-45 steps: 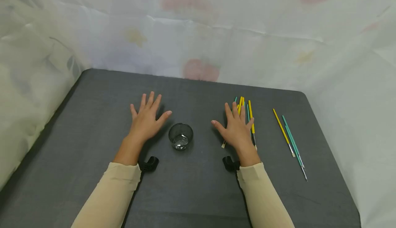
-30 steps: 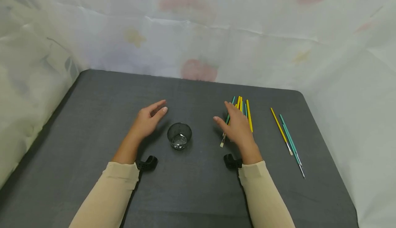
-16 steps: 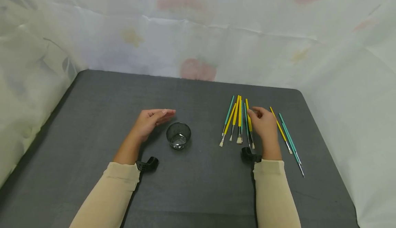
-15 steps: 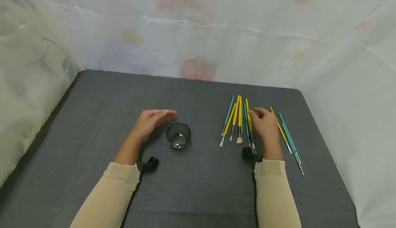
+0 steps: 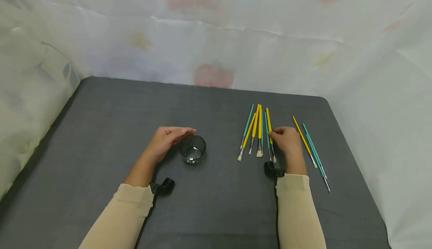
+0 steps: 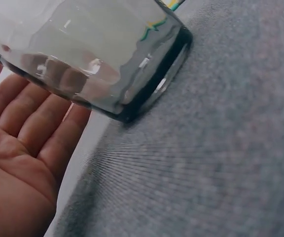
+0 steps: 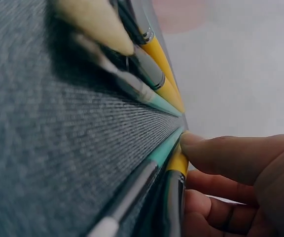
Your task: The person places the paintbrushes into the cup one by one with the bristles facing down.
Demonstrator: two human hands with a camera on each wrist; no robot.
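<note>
A small dark glass [image 5: 192, 150] stands on the grey table [image 5: 111, 114], holding a little clear liquid. My left hand [image 5: 173, 134] lies just left of it with straight fingers reaching past its far rim; the left wrist view shows the open palm [image 6: 18, 148] beside the glass [image 6: 97, 54]. Several yellow and teal paintbrushes [image 5: 254, 129] lie in a fan to the right. My right hand [image 5: 275, 132] pinches the rightmost yellow brush [image 5: 268, 118] of that fan. In the right wrist view, my thumb tip [image 7: 196, 143] presses on its yellow handle [image 7: 177, 163], my fingers curled below.
One yellow and two teal brushes [image 5: 312, 147] lie apart further right, near the table's right edge. Black wrist mounts [image 5: 163, 186] sit at both cuffs. A pale patterned sheet [image 5: 216, 35] hangs behind and beside the table.
Both hands left their flat rest on the table. The left turned on edge and slid up to the glass. The right moved right off the brush fan and closed on a yellow brush.
</note>
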